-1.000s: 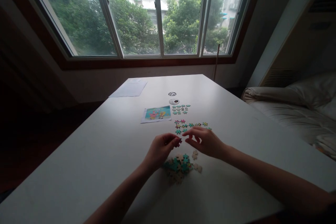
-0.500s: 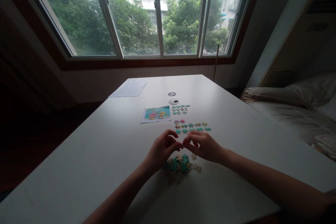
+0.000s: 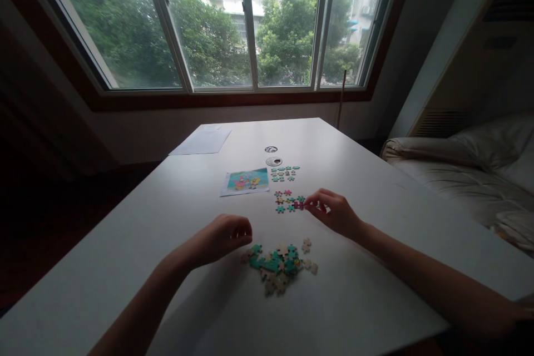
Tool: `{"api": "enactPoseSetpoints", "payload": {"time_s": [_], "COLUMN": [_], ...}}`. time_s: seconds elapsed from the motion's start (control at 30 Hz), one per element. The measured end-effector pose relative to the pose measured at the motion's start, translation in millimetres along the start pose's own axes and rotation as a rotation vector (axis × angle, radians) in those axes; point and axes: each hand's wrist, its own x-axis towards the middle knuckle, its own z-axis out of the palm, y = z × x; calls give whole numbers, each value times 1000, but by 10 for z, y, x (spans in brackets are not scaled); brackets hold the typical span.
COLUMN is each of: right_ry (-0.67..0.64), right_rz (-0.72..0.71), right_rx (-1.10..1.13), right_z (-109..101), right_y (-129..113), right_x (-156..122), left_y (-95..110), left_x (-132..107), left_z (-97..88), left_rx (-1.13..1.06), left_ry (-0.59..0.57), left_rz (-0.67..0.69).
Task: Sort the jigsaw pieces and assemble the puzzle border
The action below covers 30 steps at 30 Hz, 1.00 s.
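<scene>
My right hand (image 3: 334, 212) pinches a dark pink puzzle piece (image 3: 298, 205) at the right end of the laid-out rows of puzzle pieces (image 3: 280, 209). That hand covers part of the rows. My left hand (image 3: 229, 233) hovers over the table, its fingers loosely curled and nothing visible in them. Just right of it lies a heap of puzzle pieces (image 3: 273, 264), some teal, others pale side up. Beyond the rows sits a second group of mostly teal pieces (image 3: 283, 173). Left of that group is a colourful cartoon picture sheet (image 3: 247, 181).
The white table (image 3: 137, 245) stretches toward a window (image 3: 250, 89). A sheet of paper (image 3: 200, 142) lies at its far left. Two round items (image 3: 274, 161) (image 3: 271, 149) lie behind the pieces. A pale sofa (image 3: 450, 172) stands on the right.
My hands were together above the heap and have parted. The left went left; the right moved forward and right to the rows with the piece.
</scene>
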Motion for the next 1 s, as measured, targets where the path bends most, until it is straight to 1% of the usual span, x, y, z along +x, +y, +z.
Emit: {"api": "enactPoseSetpoints", "payload": {"time_s": [0.07,0.13,0.23,0.33,0.47,0.6,0.8,0.93,1.0], "right_ry": [-4,-11,-44,-103,-197,-276,-328,-325,-302], "right_rz": [10,20,41,77,140,212,218,200,188], "right_rx": [2,-8,-46,-89,-116,-139,-105,-101,-109], "right_z": [6,20,40,50,63,109,175,128,89], "right_y": [7,23,112,297,577,732,765,750,709], "right_x": [1,13,78,195,360,463,511,513,496], "left_y": [-7,-14,-16,12,59,57,45,38,38], "left_x": [-29,-50,-70,-81,-90,-81,-76,-82,-60], "left_z": [-19,-16,4,5,-18,-25,-39,-69,-66], "left_rx": [4,-11,-31,-21,20,-1,29,22,3], "left_ry": [-80,-129,-165,-189,-187,-196,-178,-148,-98], "left_rz": [-49,-92,-117,-127,-137,-125,-97,-82,-71]}}
